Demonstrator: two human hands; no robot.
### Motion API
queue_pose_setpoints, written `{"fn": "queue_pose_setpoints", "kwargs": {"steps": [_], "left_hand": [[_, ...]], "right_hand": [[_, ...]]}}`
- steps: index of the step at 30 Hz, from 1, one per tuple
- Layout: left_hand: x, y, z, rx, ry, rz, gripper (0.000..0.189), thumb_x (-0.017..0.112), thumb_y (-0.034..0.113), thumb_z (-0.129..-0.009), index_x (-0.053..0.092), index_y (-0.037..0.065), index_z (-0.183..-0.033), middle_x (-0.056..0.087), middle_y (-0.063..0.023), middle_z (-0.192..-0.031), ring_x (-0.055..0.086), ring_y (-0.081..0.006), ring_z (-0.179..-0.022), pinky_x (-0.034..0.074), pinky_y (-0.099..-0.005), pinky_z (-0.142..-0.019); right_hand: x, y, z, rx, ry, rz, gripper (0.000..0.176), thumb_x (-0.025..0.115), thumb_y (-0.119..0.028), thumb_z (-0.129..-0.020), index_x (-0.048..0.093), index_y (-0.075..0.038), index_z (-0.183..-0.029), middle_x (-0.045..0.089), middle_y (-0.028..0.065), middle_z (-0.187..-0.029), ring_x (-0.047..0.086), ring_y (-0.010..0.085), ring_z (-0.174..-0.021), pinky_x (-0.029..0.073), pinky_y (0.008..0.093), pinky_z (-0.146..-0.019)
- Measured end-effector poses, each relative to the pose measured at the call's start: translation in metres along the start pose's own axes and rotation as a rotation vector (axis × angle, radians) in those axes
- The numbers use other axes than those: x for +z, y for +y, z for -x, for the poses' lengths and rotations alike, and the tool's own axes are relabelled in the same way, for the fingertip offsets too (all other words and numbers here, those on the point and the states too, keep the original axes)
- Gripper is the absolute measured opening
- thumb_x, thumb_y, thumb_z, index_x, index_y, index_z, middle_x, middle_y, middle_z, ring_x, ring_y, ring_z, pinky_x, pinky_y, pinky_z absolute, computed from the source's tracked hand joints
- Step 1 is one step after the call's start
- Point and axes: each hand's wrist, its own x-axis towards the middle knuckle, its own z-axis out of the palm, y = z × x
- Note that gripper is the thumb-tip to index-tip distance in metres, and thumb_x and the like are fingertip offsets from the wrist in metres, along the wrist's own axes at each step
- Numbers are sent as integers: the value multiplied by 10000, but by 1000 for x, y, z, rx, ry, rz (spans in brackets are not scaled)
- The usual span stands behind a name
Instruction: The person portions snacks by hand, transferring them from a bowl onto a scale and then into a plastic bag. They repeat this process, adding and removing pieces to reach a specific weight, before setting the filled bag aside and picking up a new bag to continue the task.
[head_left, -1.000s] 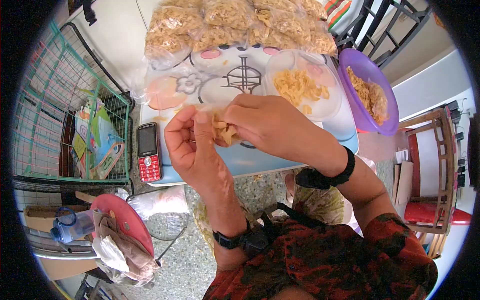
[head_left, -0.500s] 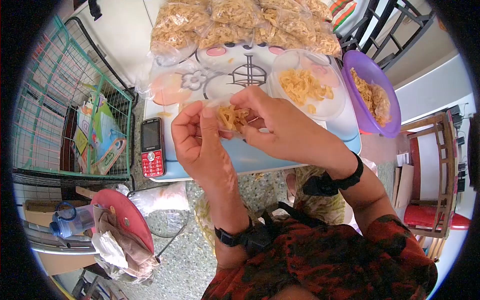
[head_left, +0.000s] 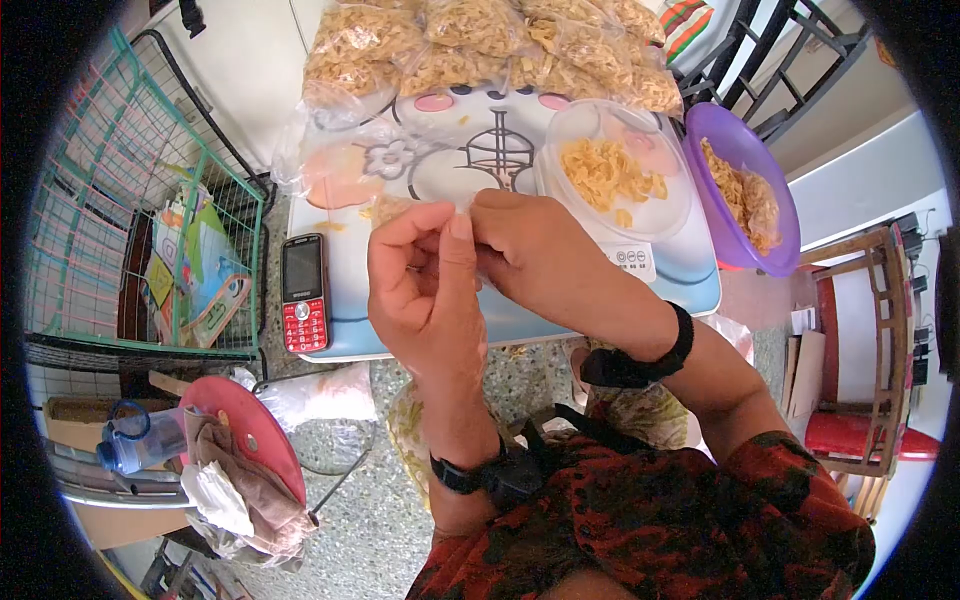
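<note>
My left hand (head_left: 428,290) and my right hand (head_left: 545,250) meet above the near part of the table, thumbs and fingertips pinched close together. Between them they grip a clear plastic bag, mostly hidden by the fingers; beyond my left fingers shows a bit of clear plastic with yellowish pieces (head_left: 387,208). To the right of my right hand, a shallow clear plastic bowl (head_left: 672,208) holds a heap of yellow, ribbon-like dried strips (head_left: 605,172). It rests on a white scale (head_left: 638,262), whose buttons show at the near edge.
Filled bags of strips (head_left: 460,40) are stacked along the table's far side. Empty clear bags (head_left: 315,150) lie at left, near a red-and-black phone (head_left: 305,295). A purple basin (head_left: 780,190) with more strips stands right. Left are a green wire cage (head_left: 100,200) and a red stool (head_left: 270,430).
My hands have drawn together, and the fingers now cover the strips that showed between them. My right hand has shifted slightly left and toward me, uncovering the scale's buttons.
</note>
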Motion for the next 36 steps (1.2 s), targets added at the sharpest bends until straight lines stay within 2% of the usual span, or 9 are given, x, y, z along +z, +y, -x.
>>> {"fn": "queue_pose_setpoints", "kwargs": {"steps": [3,9,18,24,26,27,30,33,36], "left_hand": [[-5,2,-2,-36,5,64,141,643,53,-907,572,14,-1023,589,-26,-801,507,-64,-630,416,-196,-517],[-7,9,-7,-71,61,370,148,627,60,-917,554,20,-1040,588,-35,-795,523,-78,-634,426,-210,-507],[-2,0,-5,-137,87,354,141,622,49,-917,554,19,-1037,576,-26,-787,508,-70,-630,396,-191,-502],[-3,11,-1,-41,102,145,119,618,22,-905,554,22,-1005,549,-13,-754,450,-48,-594,330,-182,-492],[-4,13,-2,-15,104,63,106,616,75,-921,559,33,-1001,539,9,-747,422,-41,-596,302,-184,-496],[-9,12,-4,2,50,135,118,614,87,-927,552,33,-1011,564,-9,-788,473,-54,-625,367,-188,-518],[-10,12,-7,-45,150,151,142,615,99,-931,543,30,-1033,590,-34,-858,548,-85,-696,450,-204,-579],[-6,11,-9,-17,188,200,129,608,78,-931,535,18,-1019,567,-43,-807,503,-90,-630,413,-206,-529],[-3,14,-7,38,218,182,128,600,78,-935,529,14,-1022,556,-45,-783,497,-95,-619,409,-211,-514]], "right_hand": [[-10,-8,-3,114,-89,5,60,622,-47,-832,576,-9,-840,595,125,-797,618,283,-728,475,361,-623],[-22,-16,6,361,65,-640,232,612,-126,-843,538,-12,-1030,635,163,-916,651,359,-836,530,360,-767],[-35,-25,13,-98,-111,-107,365,653,-112,-761,513,9,-1075,574,190,-1101,572,350,-1055,486,424,-894],[-21,-17,2,-176,-334,138,279,653,-156,-740,614,9,-961,629,168,-1011,611,349,-920,500,453,-791],[-19,-21,-2,-129,-306,154,256,635,-148,-747,624,-1,-956,640,156,-974,621,338,-880,504,453,-761],[-19,-23,-3,-106,-290,163,246,626,-143,-751,629,-6,-954,645,150,-956,627,333,-860,506,453,-747],[-18,-18,-2,-166,-236,97,329,686,-132,-741,575,-39,-1037,589,106,-1123,588,309,-931,475,415,-803],[-26,-22,1,-114,-175,-4,381,677,-104,-752,575,-51,-1115,579,117,-1180,588,314,-970,477,408,-825],[-41,-16,7,-365,134,85,266,573,-92,-792,606,-29,-1048,630,145,-1036,612,316,-945,495,439,-849]]}}
